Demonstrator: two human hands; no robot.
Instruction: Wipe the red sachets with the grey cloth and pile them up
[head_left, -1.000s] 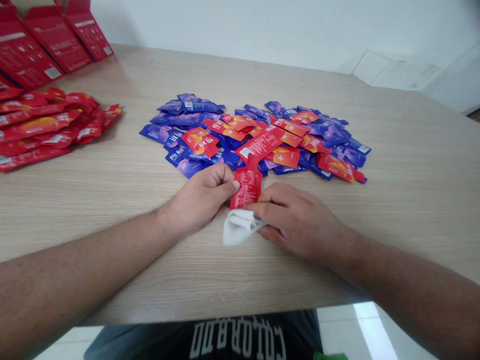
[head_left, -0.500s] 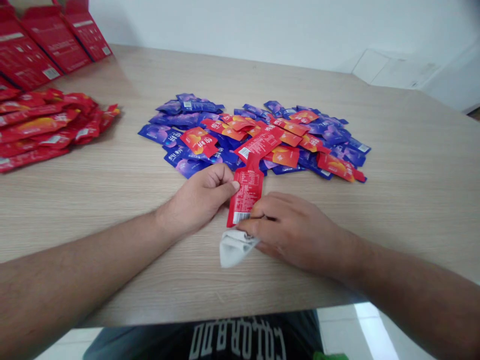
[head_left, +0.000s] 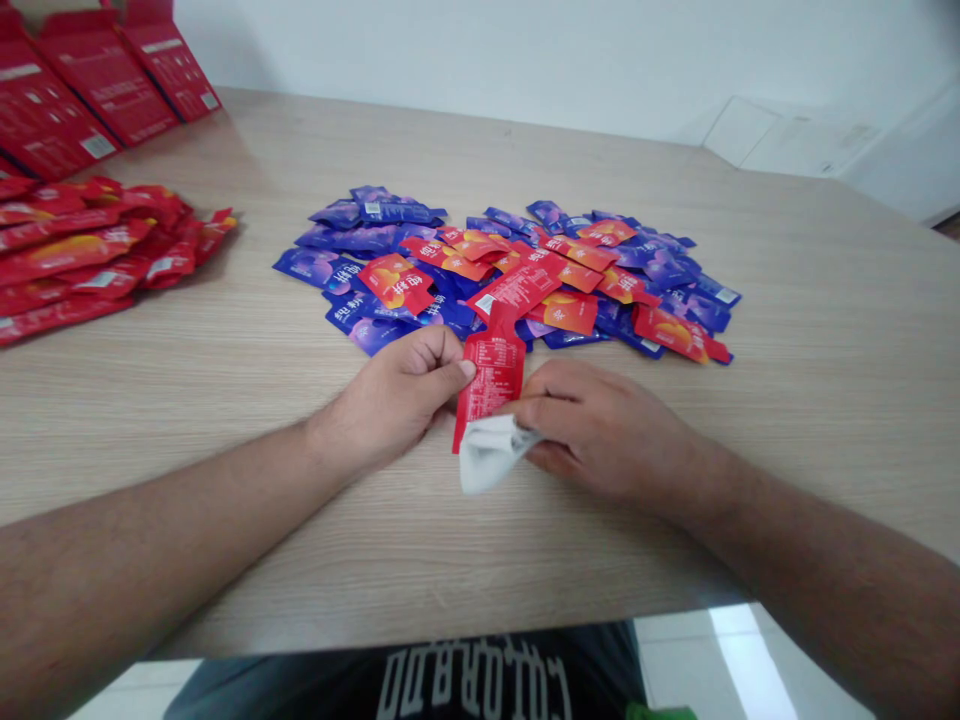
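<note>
My left hand pinches the left edge of a red sachet, thumb on top. The sachet lies with its printed back up and its narrow neck toward the pile. In my right hand is a folded white cloth, closed between the fingers. The cloth covers the lower right part of the sachet, hiding much of its barcode end. Just beyond my hands, a pile of blue sachets has several red and orange sachets lying on top.
At the left is a stack of red sachets. Behind it stand red cardboard boxes with open flaps. A white wall borders the far side of the wooden table, whose front edge is close to my body.
My right hand has moved up along the sachet with the cloth, which now lies over the barcode end. My left hand keeps its pinch in nearly the same place.
</note>
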